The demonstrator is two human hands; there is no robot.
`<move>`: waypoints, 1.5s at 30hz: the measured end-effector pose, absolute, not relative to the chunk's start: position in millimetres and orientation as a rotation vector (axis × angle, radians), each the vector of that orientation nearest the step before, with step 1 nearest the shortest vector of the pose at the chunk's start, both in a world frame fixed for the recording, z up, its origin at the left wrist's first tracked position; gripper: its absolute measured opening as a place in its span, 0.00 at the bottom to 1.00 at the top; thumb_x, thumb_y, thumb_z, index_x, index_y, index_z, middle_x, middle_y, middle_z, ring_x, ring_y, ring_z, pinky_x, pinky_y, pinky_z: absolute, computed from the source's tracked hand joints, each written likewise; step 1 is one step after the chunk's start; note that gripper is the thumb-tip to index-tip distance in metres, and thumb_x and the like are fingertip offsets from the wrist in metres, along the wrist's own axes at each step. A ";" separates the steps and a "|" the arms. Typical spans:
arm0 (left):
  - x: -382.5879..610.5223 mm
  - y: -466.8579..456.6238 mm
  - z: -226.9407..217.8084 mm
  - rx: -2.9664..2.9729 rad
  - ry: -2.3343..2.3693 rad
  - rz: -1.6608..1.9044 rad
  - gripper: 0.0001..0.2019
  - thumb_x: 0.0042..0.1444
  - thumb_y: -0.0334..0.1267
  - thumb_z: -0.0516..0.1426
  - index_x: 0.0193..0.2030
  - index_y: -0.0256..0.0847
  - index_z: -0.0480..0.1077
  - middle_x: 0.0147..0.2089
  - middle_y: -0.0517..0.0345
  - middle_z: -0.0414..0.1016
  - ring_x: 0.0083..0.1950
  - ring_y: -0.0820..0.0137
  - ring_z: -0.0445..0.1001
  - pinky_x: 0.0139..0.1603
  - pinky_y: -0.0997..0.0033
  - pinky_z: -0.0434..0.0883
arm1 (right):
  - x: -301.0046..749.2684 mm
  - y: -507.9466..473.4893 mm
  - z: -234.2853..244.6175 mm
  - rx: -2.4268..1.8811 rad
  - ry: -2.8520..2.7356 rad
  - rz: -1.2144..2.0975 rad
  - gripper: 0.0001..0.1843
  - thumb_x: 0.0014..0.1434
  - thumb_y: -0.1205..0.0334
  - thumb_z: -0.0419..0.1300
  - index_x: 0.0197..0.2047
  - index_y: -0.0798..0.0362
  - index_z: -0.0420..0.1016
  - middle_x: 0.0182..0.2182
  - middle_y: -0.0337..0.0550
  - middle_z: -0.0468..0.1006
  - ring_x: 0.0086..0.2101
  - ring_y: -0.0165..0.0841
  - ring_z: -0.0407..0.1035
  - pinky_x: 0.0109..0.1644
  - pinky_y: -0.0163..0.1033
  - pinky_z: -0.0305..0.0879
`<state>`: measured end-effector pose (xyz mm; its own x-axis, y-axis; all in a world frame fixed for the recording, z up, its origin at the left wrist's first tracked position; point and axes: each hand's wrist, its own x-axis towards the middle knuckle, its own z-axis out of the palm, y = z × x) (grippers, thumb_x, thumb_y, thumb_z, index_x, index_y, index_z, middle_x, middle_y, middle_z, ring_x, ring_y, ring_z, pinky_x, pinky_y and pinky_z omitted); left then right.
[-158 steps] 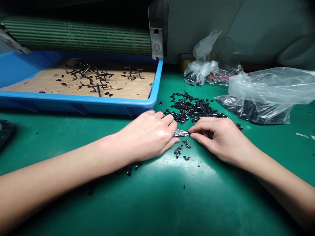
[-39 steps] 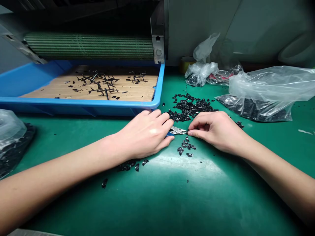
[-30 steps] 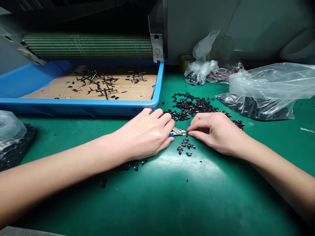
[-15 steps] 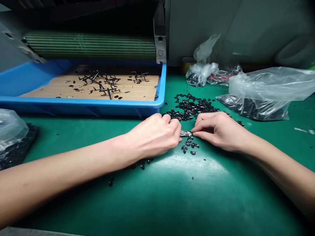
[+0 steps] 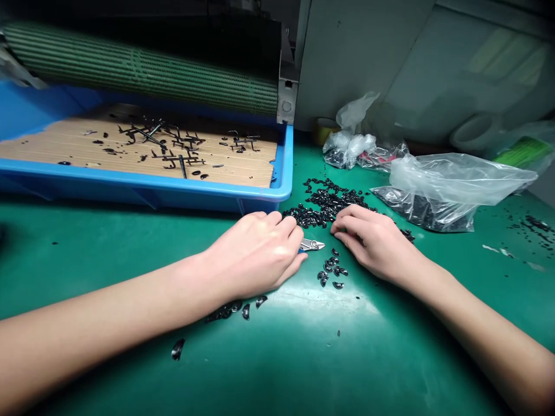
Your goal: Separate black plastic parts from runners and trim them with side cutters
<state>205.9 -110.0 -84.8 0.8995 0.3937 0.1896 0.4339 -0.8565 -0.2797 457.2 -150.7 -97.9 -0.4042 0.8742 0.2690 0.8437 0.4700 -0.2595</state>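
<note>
My left hand (image 5: pixel 255 254) rests on the green mat and is closed round small metal cutters (image 5: pixel 312 245), whose jaws poke out to the right. My right hand (image 5: pixel 373 240) lies just right of the jaws, fingers curled down onto the near edge of a pile of small black plastic parts (image 5: pixel 329 202); what its fingertips pinch is hidden. A small group of crescent-shaped black pieces (image 5: pixel 332 271) lies on the mat between the hands. More loose black pieces (image 5: pixel 234 309) sit under my left wrist.
A blue tray (image 5: pixel 173 193) lined with cardboard holds black sprue scraps (image 5: pixel 173 150) at the back left, under a green ribbed roller (image 5: pixel 143 69). Clear plastic bags (image 5: pixel 442 190) with black parts lie to the right; smaller bags (image 5: pixel 355 144) sit behind the pile.
My right hand has drawn back from the cutter jaws to the edge of the pile. The jaws now stand free. The view has tipped down and right.
</note>
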 end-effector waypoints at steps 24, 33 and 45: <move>215.8 -109.4 -76.2 -2.739 -0.615 -0.072 0.19 0.69 0.47 0.44 0.45 0.36 0.70 0.40 0.49 0.70 0.41 0.59 0.68 0.39 0.58 0.61 | 444.8 -160.5 -86.3 -1.479 -2.197 0.493 0.06 0.60 0.70 0.63 0.37 0.51 0.82 0.33 0.38 0.81 0.31 0.30 0.73 0.37 0.36 0.66; 218.1 -112.0 -60.7 -2.694 -0.475 0.069 0.17 0.68 0.46 0.47 0.40 0.37 0.71 0.34 0.51 0.67 0.37 0.59 0.67 0.36 0.58 0.61 | 441.9 -160.5 -89.8 -1.346 -2.260 0.496 0.09 0.60 0.72 0.61 0.37 0.52 0.82 0.35 0.40 0.83 0.35 0.32 0.76 0.41 0.37 0.68; 209.2 -110.0 -66.6 -2.759 -0.392 -0.066 0.16 0.69 0.43 0.47 0.37 0.37 0.69 0.32 0.52 0.69 0.33 0.60 0.70 0.28 0.62 0.61 | 449.3 -154.0 -87.9 -1.521 -2.152 0.134 0.09 0.64 0.64 0.61 0.44 0.52 0.82 0.36 0.41 0.83 0.33 0.33 0.76 0.38 0.38 0.70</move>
<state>209.2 -110.0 -66.6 0.9606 0.2612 0.0944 0.2778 -0.8998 -0.3365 449.3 -154.0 -87.9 -0.2526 0.9065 0.3382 0.8575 0.3716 -0.3557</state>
